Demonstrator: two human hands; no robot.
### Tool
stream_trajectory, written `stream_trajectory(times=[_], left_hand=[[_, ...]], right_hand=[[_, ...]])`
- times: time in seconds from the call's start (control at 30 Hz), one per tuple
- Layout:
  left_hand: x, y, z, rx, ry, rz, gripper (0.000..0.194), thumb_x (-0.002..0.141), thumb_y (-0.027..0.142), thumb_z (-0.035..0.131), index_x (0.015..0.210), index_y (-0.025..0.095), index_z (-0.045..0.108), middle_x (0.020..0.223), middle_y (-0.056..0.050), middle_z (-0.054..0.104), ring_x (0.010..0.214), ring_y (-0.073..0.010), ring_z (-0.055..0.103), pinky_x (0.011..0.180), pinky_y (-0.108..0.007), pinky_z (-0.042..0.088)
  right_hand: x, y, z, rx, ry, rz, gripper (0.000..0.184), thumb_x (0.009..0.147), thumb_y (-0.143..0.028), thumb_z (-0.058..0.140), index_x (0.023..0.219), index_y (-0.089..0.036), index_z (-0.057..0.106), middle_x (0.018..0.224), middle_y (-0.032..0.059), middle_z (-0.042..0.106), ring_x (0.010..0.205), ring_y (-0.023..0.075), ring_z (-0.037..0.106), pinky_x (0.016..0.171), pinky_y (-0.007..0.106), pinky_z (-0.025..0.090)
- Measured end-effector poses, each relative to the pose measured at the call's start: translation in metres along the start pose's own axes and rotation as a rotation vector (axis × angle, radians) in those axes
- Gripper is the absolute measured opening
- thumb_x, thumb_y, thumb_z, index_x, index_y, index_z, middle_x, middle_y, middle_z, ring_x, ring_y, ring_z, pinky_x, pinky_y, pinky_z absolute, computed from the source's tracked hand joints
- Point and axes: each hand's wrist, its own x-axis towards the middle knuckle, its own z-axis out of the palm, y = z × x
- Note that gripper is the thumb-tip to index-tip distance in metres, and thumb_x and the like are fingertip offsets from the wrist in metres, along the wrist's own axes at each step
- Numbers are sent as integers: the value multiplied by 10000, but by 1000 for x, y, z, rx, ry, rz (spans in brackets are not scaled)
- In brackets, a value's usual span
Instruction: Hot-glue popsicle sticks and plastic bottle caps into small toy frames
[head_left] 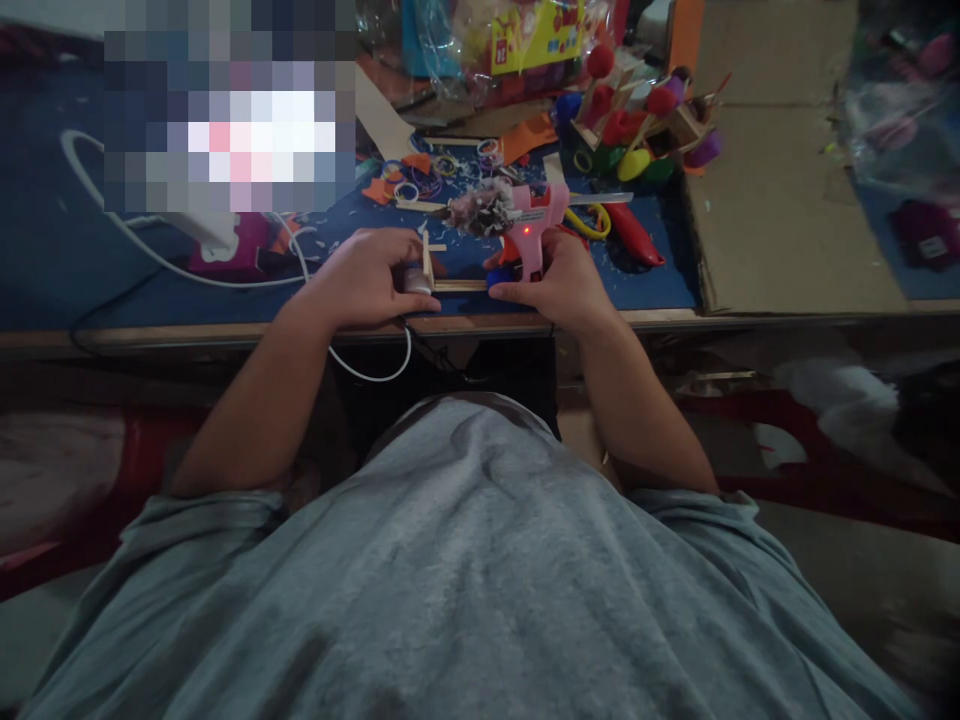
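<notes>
Near the table's front edge, my left hand (367,275) is closed, thumb and fingers around a white round piece (417,281). An upright wooden stick (427,260) with a short crosspiece stands against that piece. Flat wooden sticks (461,286) run from it towards my right hand (574,280), which is closed with its thumb against a blue round piece (498,279). Most of the blue piece is hidden by the fingers. A pink glue gun (534,225) with a lit red light stands right by my right hand, its nozzle end covered in grey-white fluff and pointing left.
Rubber bands (442,167) and orange scraps lie behind the hands. Stick models with coloured balls (634,110) stand at back right, beside a cardboard sheet (787,200). A red tube-like thing (636,235) lies nearer. White cables (247,284) and a power strip (217,240) are at left.
</notes>
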Motion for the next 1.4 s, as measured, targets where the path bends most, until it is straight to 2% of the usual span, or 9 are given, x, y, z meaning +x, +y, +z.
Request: stream_trajectory(times=[0.13,0.3,0.47,0.57,0.67,0.83,0.93,1.23,1.4], left_hand=[[-1,4,1,116,38,36,422,917,690,837,1048,291,793,1079,-73,789,1008,-304,723,960,-495,544],[-6,8,1,146,71,22,447,906,692,842,1016,268,752,1002,-60,736,929,-267,667,922,-475,538],[-15,9,-4,182,107,35,497,938,723,836,1093,252,788,1012,-49,753,901,-239,675,883,-449,565],[-23,4,-4,181,174,31,573,940,749,873,1234,260,825,1197,-59,811,1033,-259,742,987,-467,624],[-32,0,1,156,252,42,536,977,682,889,1317,271,832,1362,-65,817,1227,-297,768,1147,-503,636],[-39,-10,14,140,346,48,370,986,579,882,1248,323,830,1290,-67,865,1279,-367,774,1205,-599,612],[-38,-15,18,136,364,32,331,996,594,877,1213,348,835,1254,-60,876,1266,-364,781,1193,-588,614],[-39,-23,21,97,411,26,412,975,708,896,1145,334,867,1197,-53,908,1166,-337,814,1113,-554,631],[-40,-23,23,89,410,3,517,976,798,868,1170,319,875,1190,-48,905,1157,-322,807,1124,-559,626]], right_hand=[[0,2,2,13,12,-9,474,757,-373,1126,1099,-275,813,1250,112,890,1230,411,855,1184,711,717],[2,6,2,35,14,-33,435,761,-350,1122,1075,-274,831,1220,115,894,1196,403,864,1187,705,718],[2,7,2,77,2,-18,468,754,-394,1126,1088,-277,820,1228,117,898,1188,404,866,1144,725,735],[1,6,3,87,3,-10,458,757,-379,1121,1090,-272,825,1238,121,901,1189,400,862,1143,716,740],[1,4,2,78,7,-17,427,764,-354,1119,1072,-265,837,1256,128,895,1177,399,862,1148,718,739],[1,3,2,73,22,-9,436,764,-304,1130,1065,-267,816,1239,132,887,1209,406,859,1174,721,727],[2,3,2,74,4,3,450,757,-323,1129,1070,-271,810,1250,128,894,1222,400,855,1172,709,732],[2,0,2,23,7,-29,405,776,-324,1091,1080,-265,829,1242,132,904,1232,408,852,1206,711,714],[2,0,2,10,2,-48,377,791,-313,1073,1088,-257,848,1236,143,899,1192,416,862,1167,707,725]])
